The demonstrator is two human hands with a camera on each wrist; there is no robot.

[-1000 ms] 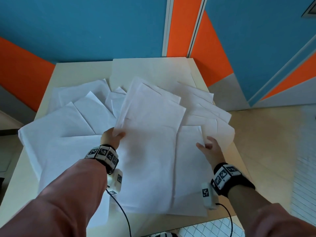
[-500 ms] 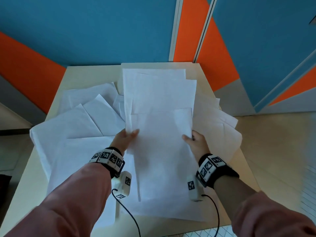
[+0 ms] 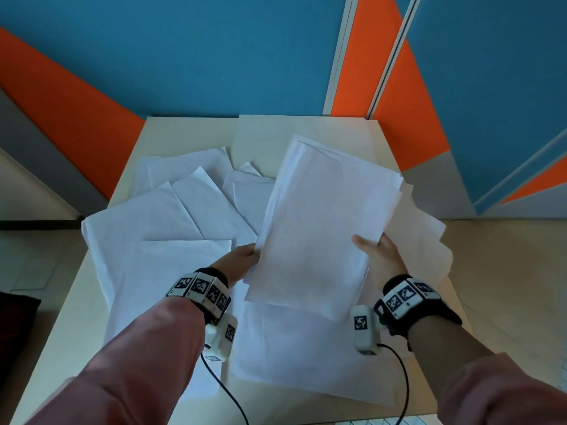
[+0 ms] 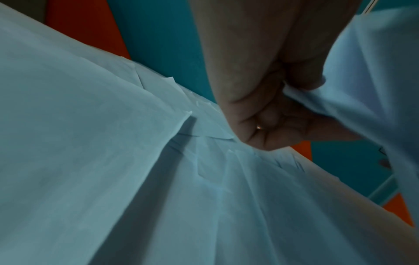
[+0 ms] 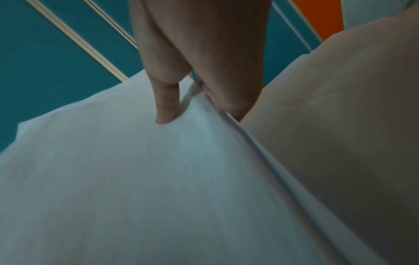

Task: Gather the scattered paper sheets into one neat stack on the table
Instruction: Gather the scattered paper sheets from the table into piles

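I hold a bundle of white paper sheets [image 3: 322,222] between both hands, lifted and tilted to the right above the table [image 3: 184,130]. My left hand [image 3: 242,262] pinches the bundle's left edge [image 4: 340,100], fingers curled under it. My right hand [image 3: 376,253] grips the right edge, thumb [image 5: 166,105] on top and fingers beneath the sheets [image 5: 158,179]. More loose sheets [image 3: 159,228] lie fanned over the table's left half, and others [image 3: 306,363] lie under the bundle near the front edge. A few sheets [image 3: 426,234] stick out past the table's right edge.
The cream table stands against a blue and orange wall [image 3: 214,56]. Bare tabletop shows at the far side [image 3: 306,130] and along the left edge. Floor [image 3: 506,271] lies to the right. Cables run from both wrist cameras toward me.
Both hands closed in on the sheets, squared them into a narrower bundle, and lifted it; it now tilts to the right, away from the spread on the table.
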